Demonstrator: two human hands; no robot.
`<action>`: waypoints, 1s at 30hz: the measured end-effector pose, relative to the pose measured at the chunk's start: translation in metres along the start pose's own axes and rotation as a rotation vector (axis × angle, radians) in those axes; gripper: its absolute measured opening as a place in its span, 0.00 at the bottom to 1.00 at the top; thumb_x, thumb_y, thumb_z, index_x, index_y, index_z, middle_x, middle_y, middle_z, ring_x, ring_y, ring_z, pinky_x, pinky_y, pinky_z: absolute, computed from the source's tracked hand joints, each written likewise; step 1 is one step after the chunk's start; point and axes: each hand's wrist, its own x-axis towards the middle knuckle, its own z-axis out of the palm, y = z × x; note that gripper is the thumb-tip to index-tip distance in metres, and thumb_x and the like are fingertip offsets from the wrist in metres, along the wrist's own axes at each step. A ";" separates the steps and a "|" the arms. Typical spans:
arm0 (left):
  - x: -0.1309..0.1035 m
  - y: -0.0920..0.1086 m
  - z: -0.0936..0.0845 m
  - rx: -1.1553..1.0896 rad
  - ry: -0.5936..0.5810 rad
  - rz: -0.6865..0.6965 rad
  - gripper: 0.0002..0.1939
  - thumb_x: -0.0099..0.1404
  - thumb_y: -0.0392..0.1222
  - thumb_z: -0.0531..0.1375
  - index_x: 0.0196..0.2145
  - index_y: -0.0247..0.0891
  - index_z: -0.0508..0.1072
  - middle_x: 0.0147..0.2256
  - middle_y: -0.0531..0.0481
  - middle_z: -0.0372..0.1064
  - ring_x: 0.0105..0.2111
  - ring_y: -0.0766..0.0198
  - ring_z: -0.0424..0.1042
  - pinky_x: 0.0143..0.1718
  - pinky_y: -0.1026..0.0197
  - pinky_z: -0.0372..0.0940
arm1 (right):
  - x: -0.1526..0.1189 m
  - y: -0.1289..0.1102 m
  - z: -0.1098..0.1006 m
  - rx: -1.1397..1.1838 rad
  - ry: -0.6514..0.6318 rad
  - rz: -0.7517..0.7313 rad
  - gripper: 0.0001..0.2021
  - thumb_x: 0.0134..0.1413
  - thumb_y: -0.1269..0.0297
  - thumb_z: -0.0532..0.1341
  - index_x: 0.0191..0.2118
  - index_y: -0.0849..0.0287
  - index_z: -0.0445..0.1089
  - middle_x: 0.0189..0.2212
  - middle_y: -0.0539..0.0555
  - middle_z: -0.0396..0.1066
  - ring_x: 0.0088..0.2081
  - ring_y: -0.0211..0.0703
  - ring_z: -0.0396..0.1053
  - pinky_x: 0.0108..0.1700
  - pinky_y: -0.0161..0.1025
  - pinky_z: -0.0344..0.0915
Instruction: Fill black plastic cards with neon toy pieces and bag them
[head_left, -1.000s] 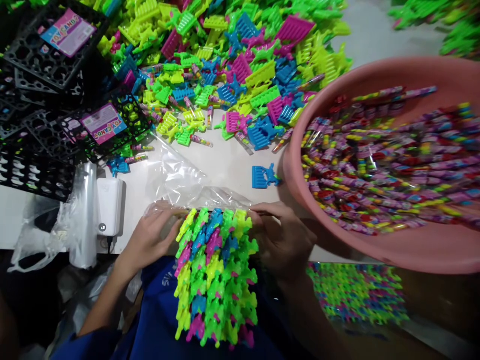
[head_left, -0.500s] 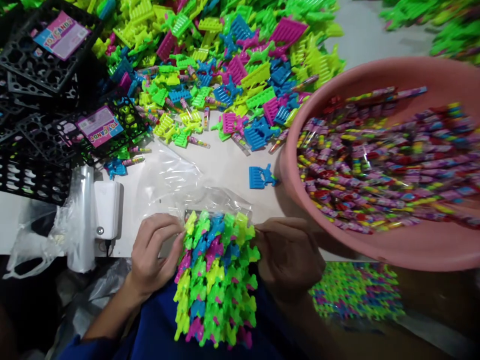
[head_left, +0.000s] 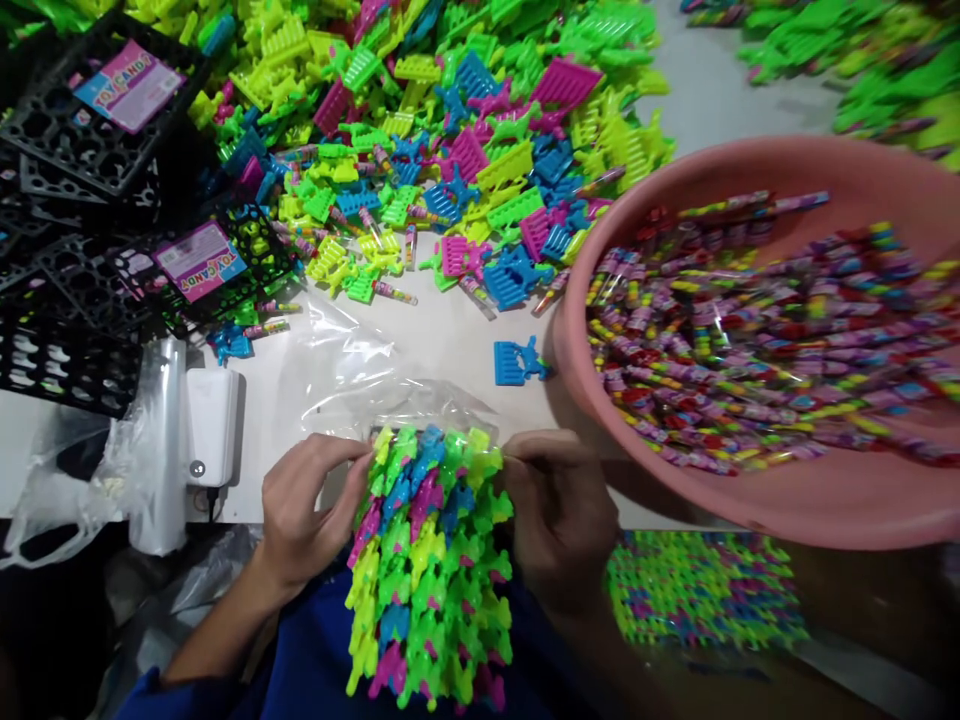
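A tray packed with upright toy combs [head_left: 427, 560], in green, yellow, blue and pink, sits in front of my body at the table's near edge. Clear plastic bag [head_left: 405, 390] film spreads over the table beyond it and reaches the tray's far end. At the upper left corner of the tray, my left hand [head_left: 311, 510] pinches the bag's edge between thumb and fingers. My right hand [head_left: 562, 510], darker in shadow, pinches the bag at the opposite corner. The combs hide most of the tray itself and where the bag runs lower down.
A pink basin [head_left: 750, 510] of wrapped candy tubes stands at the right. Loose combs [head_left: 480, 130] are heaped at the back; one blue comb [head_left: 520, 361] lies apart. Black trays [head_left: 82, 280], a white power bank [head_left: 211, 425] and a plastic roll [head_left: 161, 450] are at the left.
My right hand has come slightly inward toward the tray. Both hands keep their pinch on the bag, and the view has shifted a little.
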 end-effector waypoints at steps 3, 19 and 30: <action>0.008 0.000 -0.002 -0.009 -0.045 -0.089 0.06 0.75 0.30 0.65 0.45 0.39 0.75 0.35 0.54 0.78 0.33 0.70 0.76 0.38 0.67 0.71 | 0.007 -0.001 0.002 -0.002 0.011 0.011 0.04 0.73 0.71 0.61 0.44 0.55 0.70 0.42 0.53 0.70 0.45 0.44 0.72 0.44 0.41 0.69; -0.040 -0.036 -0.021 0.212 -0.108 0.425 0.16 0.74 0.28 0.63 0.58 0.34 0.76 0.47 0.40 0.83 0.56 0.53 0.82 0.55 0.52 0.81 | -0.021 0.021 -0.014 -0.190 0.083 -0.421 0.09 0.69 0.74 0.63 0.47 0.52 0.73 0.38 0.50 0.75 0.38 0.45 0.78 0.37 0.43 0.78; -0.095 -0.043 -0.037 0.115 -0.180 0.483 0.13 0.73 0.30 0.62 0.53 0.38 0.79 0.43 0.44 0.84 0.51 0.48 0.85 0.53 0.41 0.85 | -0.060 0.038 -0.032 -0.075 -0.106 -0.552 0.07 0.67 0.75 0.64 0.42 0.55 0.75 0.40 0.53 0.79 0.43 0.48 0.81 0.44 0.52 0.86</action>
